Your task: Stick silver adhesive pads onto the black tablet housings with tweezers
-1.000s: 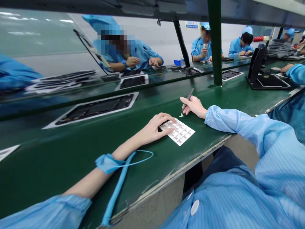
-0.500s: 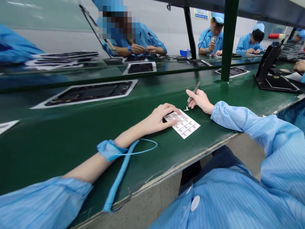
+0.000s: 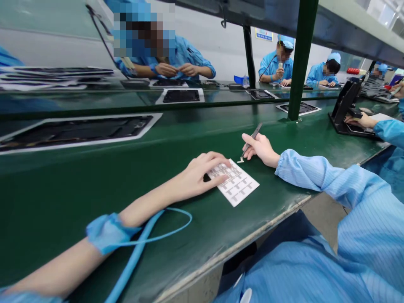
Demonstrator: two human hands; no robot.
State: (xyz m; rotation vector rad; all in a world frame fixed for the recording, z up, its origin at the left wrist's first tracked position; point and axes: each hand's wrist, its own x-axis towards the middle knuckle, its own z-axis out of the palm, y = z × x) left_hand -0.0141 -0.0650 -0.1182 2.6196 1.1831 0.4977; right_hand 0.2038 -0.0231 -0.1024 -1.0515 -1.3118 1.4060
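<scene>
Way over at the left, a messy stack of dark panels and white sheets (image 3: pixel 57 78), plus 1 big flat dark part (image 3: pixel 78 128) nearer, lying on white backing. Then a blue wristband (image 3: pixel 109 233) with a blue cord (image 3: pixel 135 256) trailing down the green bench (image 3: pixel 176 143). Next up, the left hand (image 3: pixel 206 174), palm down, thumb and fingers pretty wide apart, tips resting on a white label sheet (image 3: pixel 239 188) flat on the bench, set cornerwise, with rows of little grey shapes. Just beside the sheet's right edge, 1 tiny pale piece (image 3: pixel 241 161) at the tweezer tips, too small to tell whether touching the bench. Slim grey tweezers (image 3: pixel 253 136), tilted, held pen-style in the right hand (image 3: pixel 260 147). Further right, a green post (image 3: pixel 299 71), then a black stand (image 3: pixel 342 109) with another person's hand (image 3: pixel 364 121) at the base.
</scene>
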